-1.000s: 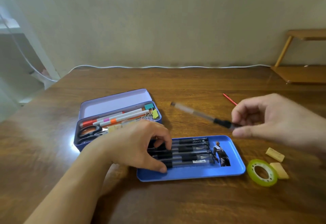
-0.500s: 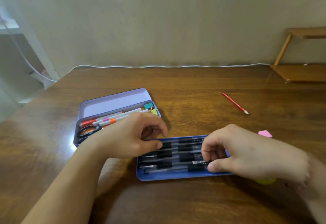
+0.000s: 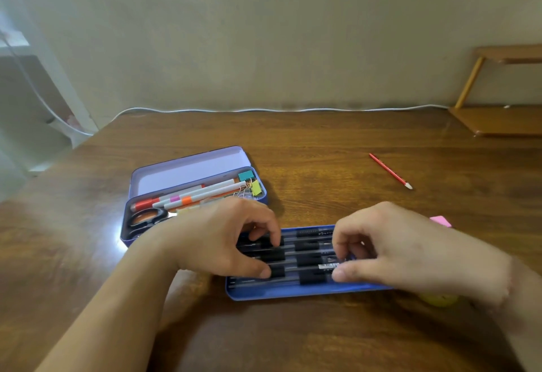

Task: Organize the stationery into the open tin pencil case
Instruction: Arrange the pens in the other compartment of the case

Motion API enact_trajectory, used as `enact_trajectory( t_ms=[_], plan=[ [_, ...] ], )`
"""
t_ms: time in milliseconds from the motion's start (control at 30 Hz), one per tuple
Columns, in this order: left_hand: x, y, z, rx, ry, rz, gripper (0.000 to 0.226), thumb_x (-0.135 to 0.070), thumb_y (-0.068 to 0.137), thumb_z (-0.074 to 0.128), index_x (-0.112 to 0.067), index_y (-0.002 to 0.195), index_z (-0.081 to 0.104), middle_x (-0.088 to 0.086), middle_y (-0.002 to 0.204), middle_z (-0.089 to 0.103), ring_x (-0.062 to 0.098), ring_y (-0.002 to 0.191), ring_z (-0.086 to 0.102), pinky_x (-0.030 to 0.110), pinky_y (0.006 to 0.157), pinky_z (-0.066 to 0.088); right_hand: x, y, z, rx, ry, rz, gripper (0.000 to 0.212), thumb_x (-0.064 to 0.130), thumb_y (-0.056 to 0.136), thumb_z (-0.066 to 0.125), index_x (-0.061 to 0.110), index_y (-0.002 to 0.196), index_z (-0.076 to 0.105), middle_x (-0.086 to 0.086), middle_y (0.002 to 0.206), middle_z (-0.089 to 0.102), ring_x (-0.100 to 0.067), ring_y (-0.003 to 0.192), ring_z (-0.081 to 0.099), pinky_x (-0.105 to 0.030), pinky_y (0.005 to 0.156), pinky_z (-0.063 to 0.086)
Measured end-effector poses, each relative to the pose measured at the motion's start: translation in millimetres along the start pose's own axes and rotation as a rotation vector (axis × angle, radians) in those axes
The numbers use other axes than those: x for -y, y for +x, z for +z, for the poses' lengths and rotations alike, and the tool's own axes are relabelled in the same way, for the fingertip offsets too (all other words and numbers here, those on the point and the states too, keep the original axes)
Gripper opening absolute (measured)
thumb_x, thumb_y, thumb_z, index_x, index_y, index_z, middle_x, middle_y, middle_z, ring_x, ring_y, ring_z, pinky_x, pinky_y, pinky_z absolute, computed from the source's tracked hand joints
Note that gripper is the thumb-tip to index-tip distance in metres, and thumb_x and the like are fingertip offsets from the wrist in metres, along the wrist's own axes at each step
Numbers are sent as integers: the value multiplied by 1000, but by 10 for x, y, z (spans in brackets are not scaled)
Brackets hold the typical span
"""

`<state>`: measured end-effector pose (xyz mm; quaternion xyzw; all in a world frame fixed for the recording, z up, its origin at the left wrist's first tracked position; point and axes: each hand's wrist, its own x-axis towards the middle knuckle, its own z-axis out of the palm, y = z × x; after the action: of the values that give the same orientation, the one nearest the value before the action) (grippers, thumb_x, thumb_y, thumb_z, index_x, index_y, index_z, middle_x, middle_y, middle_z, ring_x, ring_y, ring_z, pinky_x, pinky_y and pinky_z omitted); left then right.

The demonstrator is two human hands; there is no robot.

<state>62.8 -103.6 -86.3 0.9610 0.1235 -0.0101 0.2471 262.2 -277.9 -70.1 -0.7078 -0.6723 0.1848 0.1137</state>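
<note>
Side by side, pens [image 3: 305,257] in blue tray [image 3: 293,292] (purple tin [image 3: 190,172] behind)

Both my hands are down on the blue tray [image 3: 293,294], left hand [image 3: 223,242] and right hand [image 3: 390,248] with fingers curled on the black pens [image 3: 308,257]. Purple tin [image 3: 187,172] sits open behind, red pencil [image 3: 390,171] off right.

Black-grip pens [image 3: 305,257] lie side by side in blue tin [image 3: 293,294].
</note>
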Motion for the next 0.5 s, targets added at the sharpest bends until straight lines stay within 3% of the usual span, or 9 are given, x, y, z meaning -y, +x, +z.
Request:
enact_trajectory(
  t_ms=[33, 100, 167, 200, 267, 333, 500],
  plan=[
    [-3, 1, 2, -8, -5, 7, 33, -47, 74, 83, -38, 99, 64, -15, 97, 56, 13, 87, 58, 31, 72, 50, -68, 7, -64, -24, 109, 33, 28, 58, 71, 70, 31, 77, 65, 8, 73, 66, -6, 64, 58, -25, 56, 47],
    [-11, 3, 13, -16, -3, 22, 40, -54, 70, 84, -39, 100, 62, -16, 97, 54, 11, 89, 58, 31, 73, 51, -302, 54, -173, -269, 215, 158, 25, 54, 71, 70, 30, 76, 70, 9, 69, 68, -5, 61, 59, -21, 53, 43],
    [-25, 6, 26, -5, 24, 33, 44, -57, 67, 84, -45, 100, 58, -22, 99, 51, 5, 94, 56, 24, 75, 50, -591, 125, -209, -529, 47, 380, 20, 46, 78, 70, 29, 89, 72, 11, 77, 67, -8, 66, 57, -24, 51, 38],
    [-33, 11, 31, 4, 44, 34, 45, -57, 66, 84, -47, 100, 56, -25, 100, 49, 2, 96, 55, 20, 76, 49, -696, 153, -203, -568, -62, 504, 24, 45, 81, 69, 28, 99, 71, 8, 86, 67, -11, 72, 55, -23, 52, 35],
    [-33, 24, 42, 14, 78, 33, 45, -56, 67, 84, -49, 100, 54, -25, 99, 48, 1, 98, 53, 18, 77, 48, -844, 203, -163, -534, -138, 674, 35, 46, 84, 66, 26, 113, 67, 3, 99, 68, -14, 82, 49, -21, 51, 31],
    [-21, 34, 50, 7, 89, 30, 45, -55, 67, 84, -48, 100, 55, -24, 99, 49, 3, 98, 52, 19, 78, 47, -898, 241, -145, -511, -126, 727, 34, 46, 86, 65, 26, 113, 69, 2, 102, 69, -14, 82, 46, -20, 48, 28],
    [4, 24, 44, 5, 66, 22, 42, -53, 69, 84, -43, 101, 59, -20, 97, 51, 6, 95, 54, 18, 74, 46, -821, 238, -165, -558, -187, 697, 19, 38, 88, 65, 26, 100, 74, 5, 81, 60, -14, 73, 48, -20, 46, 29]
  ],
)
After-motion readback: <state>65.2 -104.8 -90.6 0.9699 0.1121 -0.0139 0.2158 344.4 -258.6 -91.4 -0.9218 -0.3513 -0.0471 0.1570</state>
